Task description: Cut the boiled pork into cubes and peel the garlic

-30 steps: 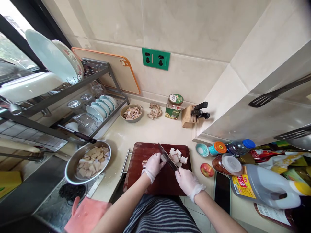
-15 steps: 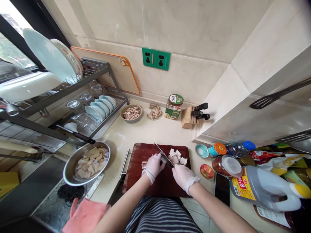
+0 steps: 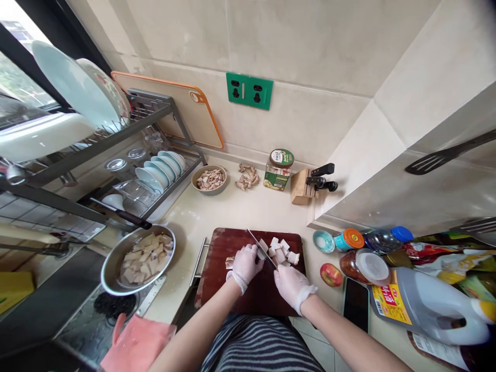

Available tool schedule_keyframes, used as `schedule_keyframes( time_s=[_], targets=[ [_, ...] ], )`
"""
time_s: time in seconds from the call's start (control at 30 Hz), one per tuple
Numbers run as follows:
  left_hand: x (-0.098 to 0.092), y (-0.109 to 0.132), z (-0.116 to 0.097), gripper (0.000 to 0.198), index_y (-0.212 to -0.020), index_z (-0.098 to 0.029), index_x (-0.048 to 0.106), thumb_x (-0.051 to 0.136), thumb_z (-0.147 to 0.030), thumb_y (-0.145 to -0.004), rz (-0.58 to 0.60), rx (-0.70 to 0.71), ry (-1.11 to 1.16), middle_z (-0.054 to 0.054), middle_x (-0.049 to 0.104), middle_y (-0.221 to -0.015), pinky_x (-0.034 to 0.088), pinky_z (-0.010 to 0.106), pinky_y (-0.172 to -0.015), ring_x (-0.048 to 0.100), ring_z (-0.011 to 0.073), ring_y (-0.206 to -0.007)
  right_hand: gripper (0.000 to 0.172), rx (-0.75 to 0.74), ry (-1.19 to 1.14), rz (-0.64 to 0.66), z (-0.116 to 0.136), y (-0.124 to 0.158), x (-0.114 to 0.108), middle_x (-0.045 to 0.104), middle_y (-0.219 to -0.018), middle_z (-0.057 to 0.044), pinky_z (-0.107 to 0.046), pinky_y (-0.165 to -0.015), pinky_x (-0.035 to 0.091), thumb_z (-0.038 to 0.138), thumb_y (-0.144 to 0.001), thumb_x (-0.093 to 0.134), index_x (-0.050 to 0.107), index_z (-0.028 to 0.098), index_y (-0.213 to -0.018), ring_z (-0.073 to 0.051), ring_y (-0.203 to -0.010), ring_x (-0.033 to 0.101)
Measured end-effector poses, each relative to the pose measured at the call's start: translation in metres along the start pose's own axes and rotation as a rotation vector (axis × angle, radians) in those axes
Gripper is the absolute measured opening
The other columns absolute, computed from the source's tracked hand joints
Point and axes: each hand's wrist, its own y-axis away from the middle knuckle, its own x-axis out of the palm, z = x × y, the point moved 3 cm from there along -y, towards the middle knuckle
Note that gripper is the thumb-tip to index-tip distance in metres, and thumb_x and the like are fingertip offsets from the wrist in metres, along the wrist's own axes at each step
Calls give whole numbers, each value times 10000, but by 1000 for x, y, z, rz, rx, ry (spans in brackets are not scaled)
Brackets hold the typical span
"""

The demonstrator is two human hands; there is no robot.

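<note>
Both my hands wear white gloves over a dark red cutting board [image 3: 220, 279]. My right hand [image 3: 292, 287] is closed round the handle of a cleaver [image 3: 260, 249], whose blade points up-left and rests on the board. My left hand [image 3: 244, 264] is curled over a strip of pale meat [image 3: 230, 262], fingertips against the blade's side. A pile of cut meat cubes [image 3: 282, 250] lies just right of the blade.
A metal pan [image 3: 116, 268] of sliced pieces sits left of the board. Behind stand a bowl [image 3: 210, 180], ginger [image 3: 247, 177], a jar [image 3: 278, 169] and a knife block [image 3: 301, 186]. An apple [image 3: 330, 274], phone [image 3: 356, 307], bottles and an oil jug [image 3: 430, 305] crowd the right. A dish rack [image 3: 116, 155] stands left.
The cleaver has shifted slightly left toward my left hand and come down onto the board. My right hand moved up and left with it. My left hand stayed on the meat.
</note>
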Motion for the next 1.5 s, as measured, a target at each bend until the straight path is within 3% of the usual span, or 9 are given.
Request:
schedule_keyframes(
  time_s=[0.33,0.6,0.83,1.1,1.5],
  targets=[
    [5,4,-3,239,-939,-162,549,534,-331,-770,-57,39,-43,92,609,-922,442,355,-763,584,259,-872,348,48,-46,-32,-1,-20,17,685,-947,-146,-310,-682,436,319,-913,319,626,165,-972,-245,-876,655],
    [9,8,3,279,-936,-152,523,521,-401,-811,-112,-2,-35,95,617,-898,447,343,-740,598,248,-832,366,20,-43,-107,-25,14,5,699,-853,-118,-282,-609,380,343,-922,296,616,178,-854,-214,-799,661],
    [14,10,4,229,-915,-175,513,494,-389,-835,-148,34,-36,73,611,-875,438,330,-740,592,234,-833,326,4,-22,-101,-22,24,-1,704,-823,-106,-279,-551,327,323,-907,335,617,189,-812,-221,-784,669],
    [12,11,3,228,-944,-186,508,537,-362,-801,-163,27,22,73,603,-915,429,333,-761,577,231,-868,340,31,-7,-44,-16,31,-8,701,-856,-124,-291,-591,379,301,-906,319,634,177,-870,-240,-813,667],
    [4,5,5,203,-940,-201,523,550,-345,-799,-64,62,170,63,616,-953,435,320,-801,579,209,-900,368,35,-38,-5,2,13,-7,698,-911,-172,-313,-654,435,270,-902,321,660,131,-935,-253,-868,666]
  ],
)
